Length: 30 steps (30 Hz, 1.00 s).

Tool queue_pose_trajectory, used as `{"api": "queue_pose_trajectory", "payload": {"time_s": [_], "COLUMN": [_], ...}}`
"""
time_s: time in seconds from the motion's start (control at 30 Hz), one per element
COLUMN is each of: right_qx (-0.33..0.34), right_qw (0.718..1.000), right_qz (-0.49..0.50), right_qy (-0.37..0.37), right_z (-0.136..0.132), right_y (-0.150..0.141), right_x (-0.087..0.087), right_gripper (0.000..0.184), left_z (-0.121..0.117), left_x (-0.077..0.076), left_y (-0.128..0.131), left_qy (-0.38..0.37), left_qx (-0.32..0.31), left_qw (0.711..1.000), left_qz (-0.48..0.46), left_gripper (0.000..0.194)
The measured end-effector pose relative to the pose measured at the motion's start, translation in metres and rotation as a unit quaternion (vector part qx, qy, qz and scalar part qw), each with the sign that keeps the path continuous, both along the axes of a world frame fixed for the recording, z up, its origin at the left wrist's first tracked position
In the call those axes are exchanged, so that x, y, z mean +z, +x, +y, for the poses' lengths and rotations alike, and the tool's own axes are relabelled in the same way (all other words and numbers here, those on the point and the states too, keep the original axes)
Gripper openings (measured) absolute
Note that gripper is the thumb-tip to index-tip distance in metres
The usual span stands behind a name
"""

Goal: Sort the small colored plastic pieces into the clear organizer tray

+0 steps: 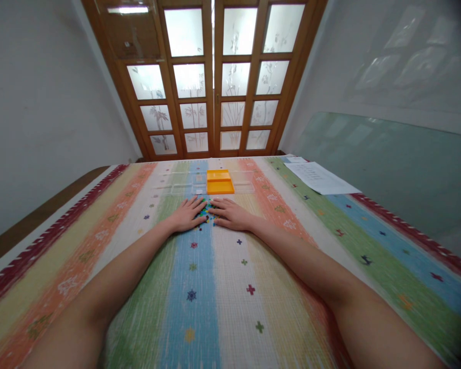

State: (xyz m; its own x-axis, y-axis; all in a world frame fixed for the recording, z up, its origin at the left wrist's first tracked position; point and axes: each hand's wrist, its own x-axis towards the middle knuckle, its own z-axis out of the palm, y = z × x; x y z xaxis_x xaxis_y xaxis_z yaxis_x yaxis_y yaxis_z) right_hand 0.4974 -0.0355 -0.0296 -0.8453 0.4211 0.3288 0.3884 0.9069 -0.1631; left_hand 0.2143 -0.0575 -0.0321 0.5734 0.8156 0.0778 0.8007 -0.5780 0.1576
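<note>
A small heap of tiny coloured pieces [206,209], blue, green, yellow and dark, lies on the striped tablecloth; they are too small to name. My left hand [187,214] rests palm down over the heap's left side, fingers stretched out. From the other side my right hand [230,213] lies flat with its fingers apart, covering part of the heap. The fingertips of both hands nearly meet over the pieces. Just beyond the fingers stands an open yellow box [220,187] with a divider across it. What lies under my palms is hidden.
Clear plastic compartment trays [180,189] flank the yellow box on the left, and another clear tray [244,187] on the right. White paper sheets [318,177] lie at the far right. The tablecloth [234,307] covers the table; wooden glazed doors [212,102] stand behind.
</note>
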Motion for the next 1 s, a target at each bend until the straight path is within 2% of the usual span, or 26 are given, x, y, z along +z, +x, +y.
{"api": "queue_pose_trajectory", "payload": {"time_s": [0.23, 0.5, 0.6, 0.77, 1.0], "right_qx": [0.031, -0.005, -0.022, -0.052, -0.090], "right_qw": [0.999, 1.000, 1.000, 0.999, 0.995], "right_qz": [0.009, 0.012, 0.013, 0.005, 0.030], "right_qy": [-0.002, 0.004, 0.002, -0.002, 0.012], "right_z": [-0.004, 0.001, 0.002, 0.003, 0.008], "right_y": [0.000, -0.001, -0.001, -0.002, -0.001], "right_x": [0.008, -0.002, -0.006, -0.010, -0.010], "right_gripper": [0.048, 0.059, 0.056, 0.052, 0.047], "left_z": [-0.004, 0.009, 0.011, 0.007, -0.005], "left_x": [-0.001, -0.011, -0.014, -0.012, -0.002], "left_y": [0.004, -0.008, -0.011, -0.007, 0.005], "left_qy": [-0.001, 0.000, 0.004, 0.010, 0.010], "left_qx": [0.008, 0.064, 0.072, 0.056, 0.018], "left_qw": [1.000, 0.998, 0.997, 0.998, 1.000], "left_qz": [0.014, -0.002, -0.003, -0.002, -0.002], "left_gripper": [0.078, 0.078, 0.080, 0.082, 0.085]}}
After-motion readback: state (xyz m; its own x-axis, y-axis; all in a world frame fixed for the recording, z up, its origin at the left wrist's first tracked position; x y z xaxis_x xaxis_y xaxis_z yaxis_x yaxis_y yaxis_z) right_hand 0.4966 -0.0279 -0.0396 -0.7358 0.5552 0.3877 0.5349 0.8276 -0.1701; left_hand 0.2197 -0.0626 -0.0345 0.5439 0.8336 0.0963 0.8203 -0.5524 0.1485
